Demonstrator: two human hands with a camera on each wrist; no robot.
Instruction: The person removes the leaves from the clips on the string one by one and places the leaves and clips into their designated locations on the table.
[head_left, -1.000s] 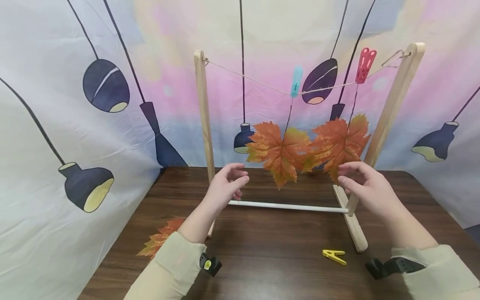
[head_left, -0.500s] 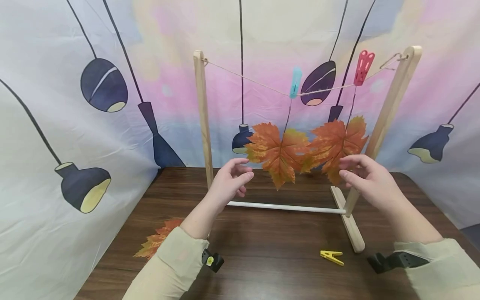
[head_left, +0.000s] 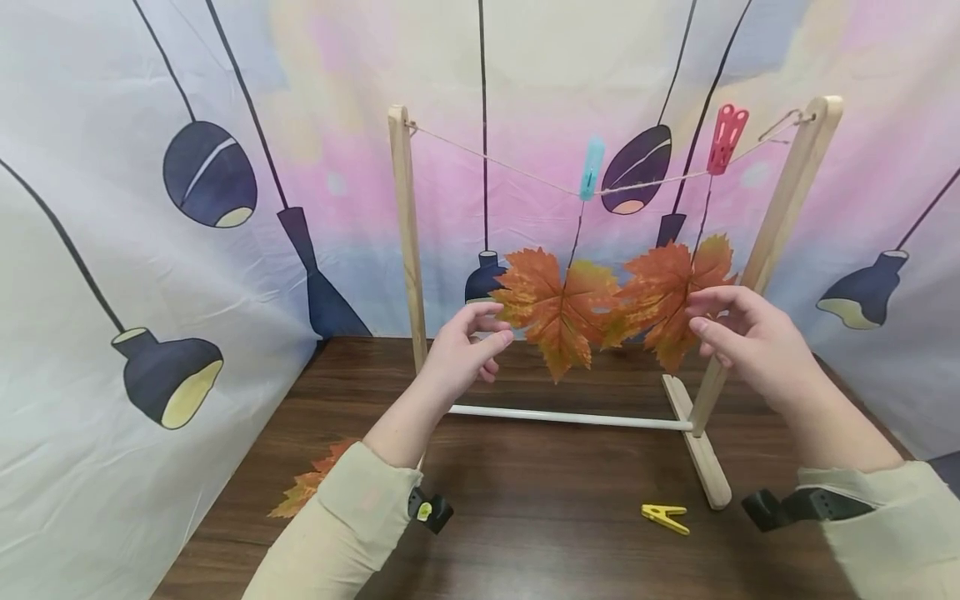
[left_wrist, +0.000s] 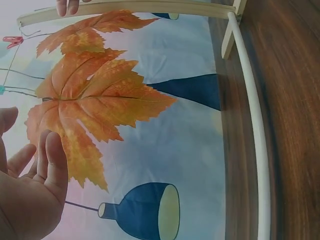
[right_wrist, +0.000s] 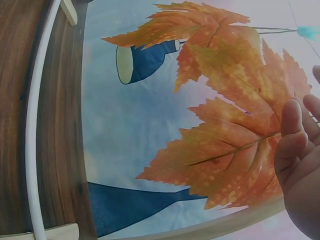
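Observation:
Two orange maple leaves hang by their stems from a string on a wooden frame. A blue clothespin (head_left: pixel 592 169) holds the left leaf (head_left: pixel 562 312), and a red clothespin (head_left: pixel 727 140) the right leaf (head_left: pixel 671 292). Beside the left leaf's edge is my left hand (head_left: pixel 465 350), fingers loosely bent with nothing in them. My right hand (head_left: pixel 757 342) overlaps the right leaf's edge in the head view, thumb and fingers apart. In the right wrist view, the right hand's fingertips (right_wrist: pixel 291 117) lie close by the leaf.
A yellow clothespin (head_left: pixel 664 517) lies on the dark wooden table (head_left: pixel 547 517). Another maple leaf (head_left: pixel 303 492) rests at the left, partly behind the left sleeve. The frame's right post (head_left: pixel 780 217) stands behind the right hand, and a white rod (head_left: pixel 570 417) joins the feet.
Both hands have risen slightly, the left also shifting right towards its leaf and the right a little up along its own. The leaves still hang from the same clothespins.

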